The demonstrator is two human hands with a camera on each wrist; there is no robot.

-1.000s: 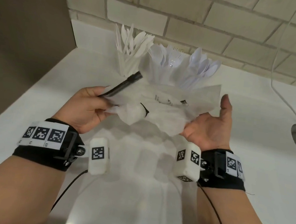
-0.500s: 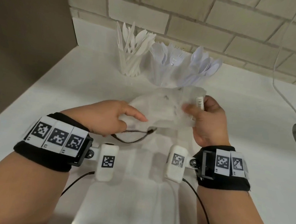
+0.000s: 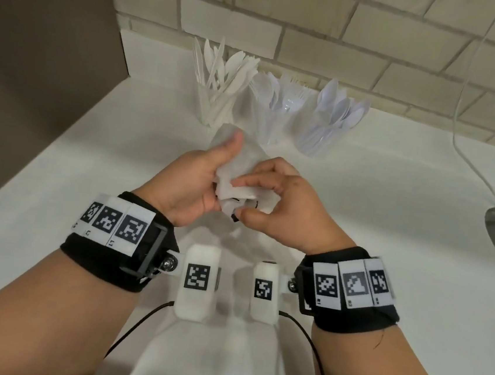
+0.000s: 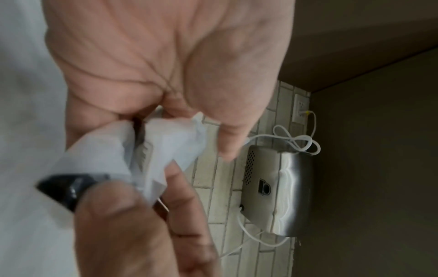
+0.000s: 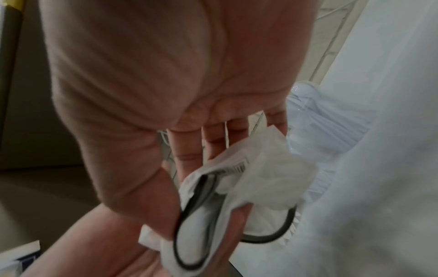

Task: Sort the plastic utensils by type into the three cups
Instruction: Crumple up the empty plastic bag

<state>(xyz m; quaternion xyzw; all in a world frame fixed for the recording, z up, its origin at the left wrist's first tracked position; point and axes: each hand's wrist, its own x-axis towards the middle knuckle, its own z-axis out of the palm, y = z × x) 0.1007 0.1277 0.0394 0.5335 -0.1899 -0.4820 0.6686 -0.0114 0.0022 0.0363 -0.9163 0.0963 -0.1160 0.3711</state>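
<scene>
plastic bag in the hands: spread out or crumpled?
Crumpled. Both hands, left and right, grip the plastic bag bunched into a wad between them.

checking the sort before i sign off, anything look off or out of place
The middle cup mixes spoons with forks. The knives cup and spoons cup look uniform. Both hands, left hand and right hand, crumple an empty plastic bag.

Readable text sparse.
- Left wristband tags (image 3: 114,224): black-and-white square codes; small characters below, one reading "L1", others too small.
- Right wristband tags (image 3: 352,285): same codes; "R1", "R2" beneath.
- Crumpled plastic bag (image 5: 237,168): barcode label, digits illegible.
- Steel dispenser (image 4: 277,187): dark pictogram, no wording.
</scene>
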